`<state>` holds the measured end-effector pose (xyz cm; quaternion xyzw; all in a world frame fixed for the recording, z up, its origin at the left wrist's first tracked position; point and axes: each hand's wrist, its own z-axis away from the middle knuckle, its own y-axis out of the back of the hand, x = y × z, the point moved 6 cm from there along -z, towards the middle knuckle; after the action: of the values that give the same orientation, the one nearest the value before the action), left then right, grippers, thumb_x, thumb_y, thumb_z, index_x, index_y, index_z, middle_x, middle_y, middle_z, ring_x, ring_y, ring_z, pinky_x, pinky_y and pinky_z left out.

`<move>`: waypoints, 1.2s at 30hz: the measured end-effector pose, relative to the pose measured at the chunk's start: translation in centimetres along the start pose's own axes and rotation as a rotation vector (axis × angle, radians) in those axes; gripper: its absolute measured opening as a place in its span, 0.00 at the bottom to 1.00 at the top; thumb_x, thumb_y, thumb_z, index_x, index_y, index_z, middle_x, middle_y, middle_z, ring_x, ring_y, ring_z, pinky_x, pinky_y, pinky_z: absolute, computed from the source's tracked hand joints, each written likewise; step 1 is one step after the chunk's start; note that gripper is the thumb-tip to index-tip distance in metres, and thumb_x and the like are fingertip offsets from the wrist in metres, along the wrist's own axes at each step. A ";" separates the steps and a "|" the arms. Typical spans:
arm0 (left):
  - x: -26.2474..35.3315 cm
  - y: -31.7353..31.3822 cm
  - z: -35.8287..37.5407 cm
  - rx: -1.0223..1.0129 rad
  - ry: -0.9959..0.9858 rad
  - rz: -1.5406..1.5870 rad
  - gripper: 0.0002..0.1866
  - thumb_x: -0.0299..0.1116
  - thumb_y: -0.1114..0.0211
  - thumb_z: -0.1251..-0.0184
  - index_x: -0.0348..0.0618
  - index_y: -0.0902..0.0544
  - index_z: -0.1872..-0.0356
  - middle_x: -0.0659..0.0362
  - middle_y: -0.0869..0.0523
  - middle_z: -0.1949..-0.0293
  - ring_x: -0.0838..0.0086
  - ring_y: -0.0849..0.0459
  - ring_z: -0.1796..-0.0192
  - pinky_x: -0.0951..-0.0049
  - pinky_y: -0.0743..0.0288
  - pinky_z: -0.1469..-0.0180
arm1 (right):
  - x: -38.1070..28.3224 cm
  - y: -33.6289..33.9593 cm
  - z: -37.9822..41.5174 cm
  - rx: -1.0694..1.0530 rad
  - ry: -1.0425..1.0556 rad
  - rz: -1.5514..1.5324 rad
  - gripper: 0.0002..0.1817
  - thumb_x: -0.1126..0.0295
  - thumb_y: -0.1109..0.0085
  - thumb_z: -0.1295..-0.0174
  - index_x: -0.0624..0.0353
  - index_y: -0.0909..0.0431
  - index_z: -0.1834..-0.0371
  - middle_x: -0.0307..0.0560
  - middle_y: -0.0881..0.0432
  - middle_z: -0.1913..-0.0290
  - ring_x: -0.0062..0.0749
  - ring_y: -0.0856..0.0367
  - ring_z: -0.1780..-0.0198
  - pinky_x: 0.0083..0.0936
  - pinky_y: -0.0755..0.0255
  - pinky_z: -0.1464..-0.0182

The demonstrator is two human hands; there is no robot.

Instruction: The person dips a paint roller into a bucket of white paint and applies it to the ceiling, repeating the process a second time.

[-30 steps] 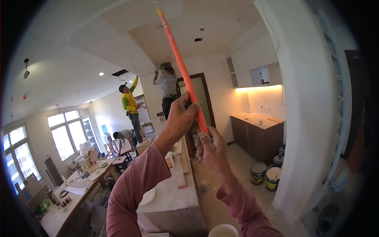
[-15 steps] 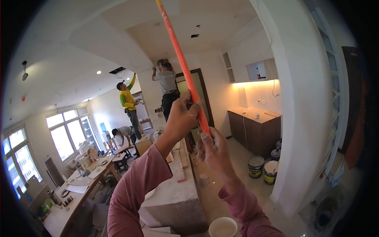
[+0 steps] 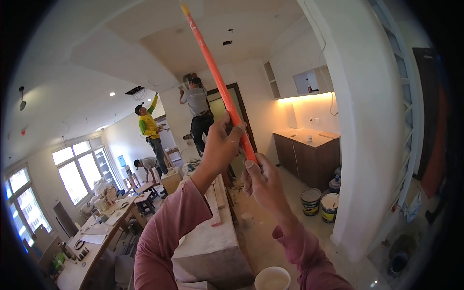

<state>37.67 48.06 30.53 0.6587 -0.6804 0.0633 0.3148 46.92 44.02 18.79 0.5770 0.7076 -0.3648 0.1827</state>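
Observation:
A long orange pole (image 3: 211, 63) with a yellow section at its far end rises toward the ceiling, tilted to the left. My left hand (image 3: 226, 141) is wrapped round it near its lower part. Just below, my right hand (image 3: 261, 178) grips the pole's bottom end, thumb against it. Both sleeves are dusty pink. The pole's upper tip meets the top edge of the view, and what it touches there cannot be made out.
A dusty block (image 3: 208, 246) stands below my arms, beside a white bucket (image 3: 272, 279). Paint buckets (image 3: 310, 200) sit at right near a pillar (image 3: 362, 145). Several co-workers (image 3: 195, 104) are ahead, left of the pole. A cluttered workbench (image 3: 92, 241) runs along the left.
The view has shifted slightly, so the room appears a little further left. The pole's upper end has moved left in the view. Both hands keep their hold on it.

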 end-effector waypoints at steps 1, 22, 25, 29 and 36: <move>-0.3 0.1 -0.5 0.002 0.006 -0.006 0.09 0.29 0.39 0.28 0.31 0.24 0.57 0.61 0.20 0.73 0.81 0.21 0.72 0.76 0.25 0.68 | 0.1 0.0 -0.5 0.001 0.001 0.012 0.12 0.65 0.49 0.24 0.66 0.25 0.53 0.39 0.24 0.74 0.16 0.26 0.80 0.20 0.31 0.79; -14.5 4.1 -18.0 0.125 0.168 0.071 0.07 0.26 0.42 0.32 0.34 0.21 0.57 0.54 0.16 0.61 0.69 0.15 0.62 0.68 0.21 0.59 | 8.0 0.3 -22.0 0.010 0.150 0.245 0.14 0.64 0.49 0.25 0.66 0.24 0.60 0.42 0.21 0.76 0.22 0.22 0.81 0.22 0.29 0.79; -16.0 4.6 -19.8 0.119 0.204 0.062 0.10 0.26 0.43 0.33 0.36 0.21 0.53 0.56 0.18 0.60 0.70 0.18 0.58 0.66 0.22 0.54 | 9.1 0.3 -24.6 0.043 0.218 0.323 0.14 0.64 0.49 0.26 0.66 0.24 0.61 0.42 0.21 0.76 0.23 0.21 0.81 0.23 0.28 0.79; -16.9 5.0 -20.7 0.124 0.227 0.025 0.08 0.26 0.44 0.33 0.37 0.22 0.55 0.57 0.18 0.60 0.70 0.18 0.59 0.67 0.22 0.54 | 9.9 0.1 -26.1 0.040 0.227 0.291 0.14 0.64 0.49 0.27 0.66 0.25 0.63 0.42 0.21 0.77 0.24 0.21 0.82 0.25 0.29 0.80; -13.1 3.6 -16.5 0.116 0.115 -0.006 0.05 0.26 0.40 0.31 0.34 0.21 0.60 0.56 0.18 0.68 0.73 0.17 0.67 0.75 0.24 0.64 | 7.8 0.8 -20.7 0.023 0.126 0.251 0.15 0.62 0.47 0.29 0.65 0.24 0.65 0.51 0.18 0.78 0.41 0.17 0.78 0.36 0.25 0.68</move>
<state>39.15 68.00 38.13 0.6732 -0.6543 0.1393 0.3151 48.95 64.45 27.06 0.6849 0.6356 -0.3101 0.1753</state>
